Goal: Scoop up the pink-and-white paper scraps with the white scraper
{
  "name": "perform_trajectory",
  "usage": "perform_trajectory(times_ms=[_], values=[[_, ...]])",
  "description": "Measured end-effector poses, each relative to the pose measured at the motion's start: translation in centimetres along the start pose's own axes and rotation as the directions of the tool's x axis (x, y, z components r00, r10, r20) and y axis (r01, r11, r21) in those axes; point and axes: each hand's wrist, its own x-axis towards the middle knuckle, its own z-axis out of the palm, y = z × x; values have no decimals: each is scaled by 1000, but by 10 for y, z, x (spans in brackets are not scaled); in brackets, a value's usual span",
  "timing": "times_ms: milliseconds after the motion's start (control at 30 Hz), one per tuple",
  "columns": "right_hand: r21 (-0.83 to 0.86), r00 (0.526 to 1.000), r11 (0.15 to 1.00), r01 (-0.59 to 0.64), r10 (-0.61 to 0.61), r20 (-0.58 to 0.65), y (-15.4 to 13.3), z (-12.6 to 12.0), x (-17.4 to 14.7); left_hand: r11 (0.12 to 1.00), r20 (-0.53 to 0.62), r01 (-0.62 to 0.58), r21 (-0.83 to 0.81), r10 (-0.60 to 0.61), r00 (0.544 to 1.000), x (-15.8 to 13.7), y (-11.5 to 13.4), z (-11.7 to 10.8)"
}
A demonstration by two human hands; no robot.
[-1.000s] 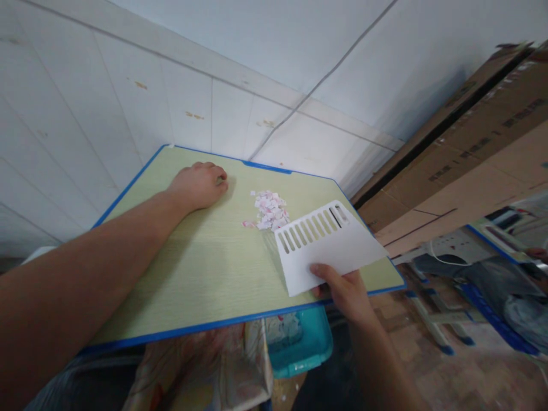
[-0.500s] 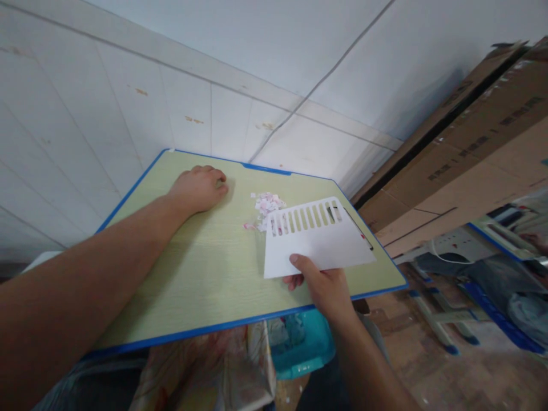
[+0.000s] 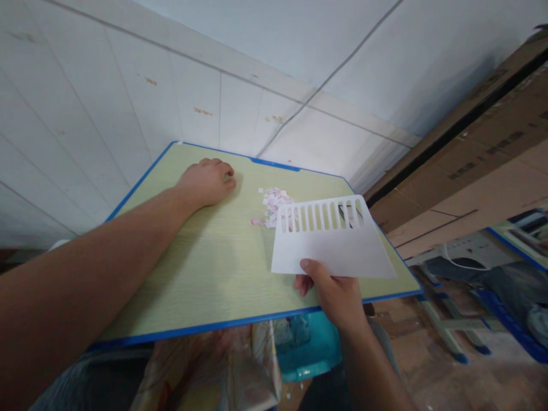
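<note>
My right hand (image 3: 331,291) grips the near edge of a white slotted sheet (image 3: 334,251), thumb on top and fingers underneath. A row of long rounded cut-outs runs along its far side. The sheet is tilted above the table, and its left end partly covers a loose pile of small white and pink paper scraps (image 3: 274,204). Further left, my left hand (image 3: 208,182) rests on the tabletop with its fingers curled in and a small gap by the thumb; nothing shows in it. Through the cut-outs at the right, a dark thin object is partly seen.
The pale green table (image 3: 205,274) has a blue rim and stands against a white wall. Large cardboard boxes (image 3: 471,165) lean at the right. A turquoise bin (image 3: 310,348) and a fabric bag (image 3: 244,371) are below the front edge. Another desk is far right.
The whole view has shifted slightly. The slotted sheet in my right hand has moved a little to the right and now covers more of the dark thin object. My left hand stays on the table.
</note>
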Motion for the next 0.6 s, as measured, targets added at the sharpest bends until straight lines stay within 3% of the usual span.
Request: perform_trajectory(times_ms=[433,600], values=[[-107,996,994,27,-36,-76,33,-7,-12,1000,10,-2,-21,2,1000,-2,4,-4],[-101,999,994,34,-36,-20,40,-11,-16,1000,1,7,-18,-7,1000,-2,4,-2]])
